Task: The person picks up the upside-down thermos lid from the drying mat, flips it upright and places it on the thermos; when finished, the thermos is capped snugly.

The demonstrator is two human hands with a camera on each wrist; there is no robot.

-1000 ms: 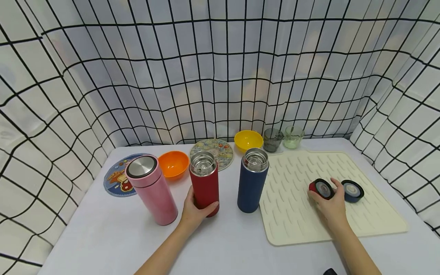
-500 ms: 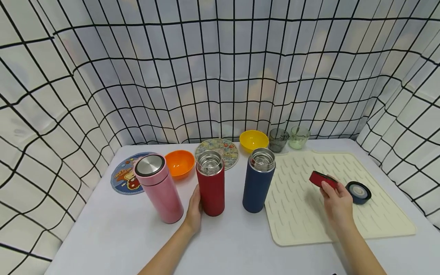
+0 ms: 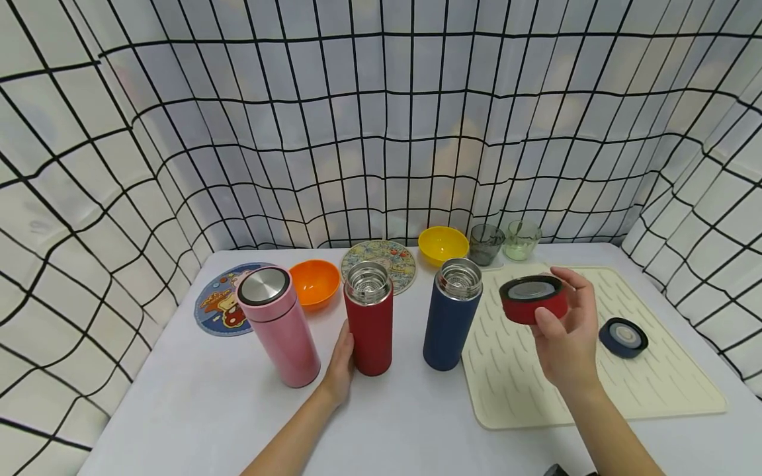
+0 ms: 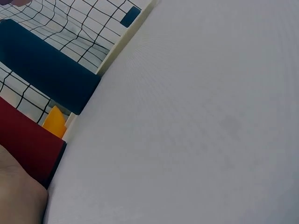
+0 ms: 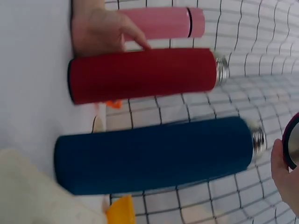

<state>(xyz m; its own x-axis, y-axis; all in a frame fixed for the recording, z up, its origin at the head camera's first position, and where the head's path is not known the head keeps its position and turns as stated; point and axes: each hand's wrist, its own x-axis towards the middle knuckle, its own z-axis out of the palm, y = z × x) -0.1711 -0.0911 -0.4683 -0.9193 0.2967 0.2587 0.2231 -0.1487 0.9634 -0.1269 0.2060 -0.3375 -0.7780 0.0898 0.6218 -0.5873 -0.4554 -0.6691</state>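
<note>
A black grid [image 3: 412, 34] crosses the pale walls [image 3: 397, 65].

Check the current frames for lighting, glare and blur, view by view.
Head: bright and mostly clear, small glints on the pink bottle's steel top and the orange bowl; left wrist: dimmer, the white table greyish; right wrist: soft, the red bottle's edges slightly fuzzy, the mat blurred.

Bright head view; dimmer, softer wrist views
</note>
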